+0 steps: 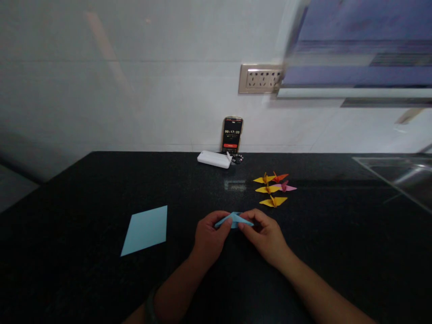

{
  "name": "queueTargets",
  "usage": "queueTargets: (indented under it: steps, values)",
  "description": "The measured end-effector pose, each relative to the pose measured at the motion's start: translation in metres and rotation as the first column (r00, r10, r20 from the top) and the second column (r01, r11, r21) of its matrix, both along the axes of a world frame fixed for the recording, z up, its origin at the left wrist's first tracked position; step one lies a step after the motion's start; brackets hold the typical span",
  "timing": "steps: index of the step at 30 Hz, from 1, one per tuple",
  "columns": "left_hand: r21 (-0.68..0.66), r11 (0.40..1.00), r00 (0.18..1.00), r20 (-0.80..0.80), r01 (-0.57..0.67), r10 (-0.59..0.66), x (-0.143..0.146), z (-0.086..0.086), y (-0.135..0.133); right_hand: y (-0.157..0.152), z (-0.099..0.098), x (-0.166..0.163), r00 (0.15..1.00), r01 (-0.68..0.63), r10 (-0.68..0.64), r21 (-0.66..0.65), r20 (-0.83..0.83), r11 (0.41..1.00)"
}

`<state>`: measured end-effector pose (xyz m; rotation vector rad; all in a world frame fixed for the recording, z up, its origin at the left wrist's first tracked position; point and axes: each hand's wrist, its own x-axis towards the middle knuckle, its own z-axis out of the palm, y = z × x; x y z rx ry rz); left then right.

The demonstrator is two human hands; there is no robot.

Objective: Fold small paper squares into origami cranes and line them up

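Note:
A small piece of light blue folded paper (pixel 235 219) is held between my two hands, just above or on the black countertop. My left hand (pixel 211 234) pinches its left side between thumb and fingers. On the right side, my right hand (pixel 263 231) pinches it the same way. Pointed corners stick out to both sides, and a raised peak shows in the middle. Part of the paper is hidden behind my fingers. Off to the left lies a flat sheet of light blue paper (pixel 146 229).
Several folded paper cranes (pixel 274 201) in yellow, orange and pink sit beyond my right hand. A phone (pixel 232 135) showing a timer leans on the wall, with a white power bank (pixel 214 159) and a beaded loop (pixel 238 159) before it. A sink (pixel 401 175) lies at right.

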<state>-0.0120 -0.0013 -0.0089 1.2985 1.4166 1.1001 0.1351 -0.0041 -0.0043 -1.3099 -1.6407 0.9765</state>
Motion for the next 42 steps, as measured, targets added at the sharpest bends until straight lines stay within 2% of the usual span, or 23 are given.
queueTargets:
  steps: [9,13,19,23,25,29,32,35,39,42]
  values:
    - [0.071,0.986,0.989,0.013,0.149,-0.150,0.0046,0.0021,-0.0058,-0.0046,0.0050,-0.0013,0.996,-0.029,0.010,0.213,0.088,0.977]
    - [0.080,0.984,0.987,-0.011,0.161,-0.161,0.0051,0.0017,-0.0074,-0.0040,0.0043,0.0008,0.992,-0.041,0.003,0.304,0.123,0.952]
    - [0.067,0.980,0.980,-0.086,0.186,-0.180,0.0044,0.0056,-0.0075,-0.0037,0.0025,0.0030,0.988,-0.079,0.027,0.357,0.150,0.931]
    - [0.057,0.981,0.982,-0.033,0.185,-0.184,0.0043,0.0067,-0.0068,-0.0047,0.0036,0.0026,0.990,-0.091,0.054,0.312,0.127,0.946]
    - [-0.013,0.988,0.986,0.063,0.152,-0.151,0.0045,0.0052,-0.0054,-0.0057,0.0046,0.0017,0.996,-0.057,0.038,0.250,0.079,0.966]
    - [-0.234,0.970,0.949,0.315,0.060,0.017,0.0050,0.0007,-0.0011,-0.0070,0.0050,0.0000,1.000,0.020,-0.021,0.168,0.001,0.986]
    - [-0.286,0.957,0.880,0.464,0.045,0.097,0.0053,-0.0001,0.0005,-0.0056,0.0039,-0.0010,0.999,0.002,-0.009,0.135,0.054,0.991]
    - [-0.308,0.944,0.831,0.552,0.120,0.074,0.0058,0.0027,-0.0008,-0.0032,0.0029,-0.0017,0.995,-0.008,-0.003,0.120,0.096,0.993]
    - [-0.307,0.904,0.799,0.598,0.297,-0.060,0.0054,0.0064,-0.0038,-0.0012,0.0021,-0.0013,0.995,0.035,-0.045,0.112,0.086,0.993]
    - [-0.299,0.885,0.805,0.579,0.357,-0.128,0.0042,0.0054,-0.0047,-0.0007,0.0002,-0.0005,0.996,0.044,-0.051,0.095,0.069,0.995]
